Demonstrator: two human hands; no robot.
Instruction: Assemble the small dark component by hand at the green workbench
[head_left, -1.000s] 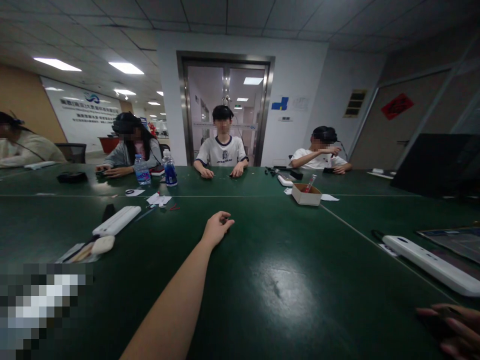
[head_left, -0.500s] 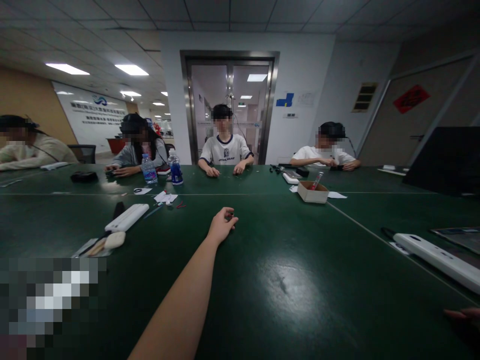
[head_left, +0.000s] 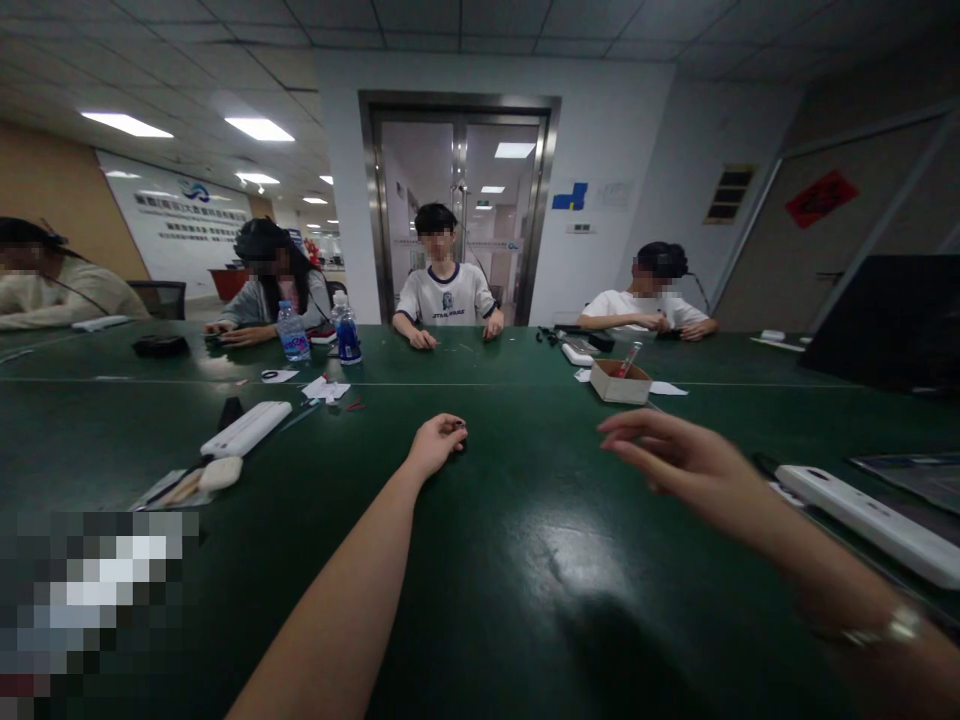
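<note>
The left hand [head_left: 437,443] lies far out on the green table [head_left: 525,560], arm stretched straight ahead, fingers curled in so that the grip is nearly closed. A small dark thing [head_left: 459,432] sits right at the fingertips; it is too small to tell what it is or whether the fingers actually pinch it.

To the left of that grip, well apart, a long white case [head_left: 247,428] lies slanted on the table, with a black flat piece [head_left: 229,412] just beside its far end. Nearer the camera from the case, a pale oval pad [head_left: 220,472] rests on a clear sheet with thin sticks. Beyond the case, scraps of white paper [head_left: 324,389] and two water bottles [head_left: 346,336] stand near a seated person.

The right hand [head_left: 686,462] hovers above the table, blurred, palm down and fingers spread forward, the grip loose and holding nothing. A bracelet [head_left: 874,630] circles the wrist. Beyond this grip stands a small cardboard box [head_left: 619,381] with a red pen sticking out. To its right lies another long white case [head_left: 870,520], close under the forearm. Bare table separates the two hands.
</note>
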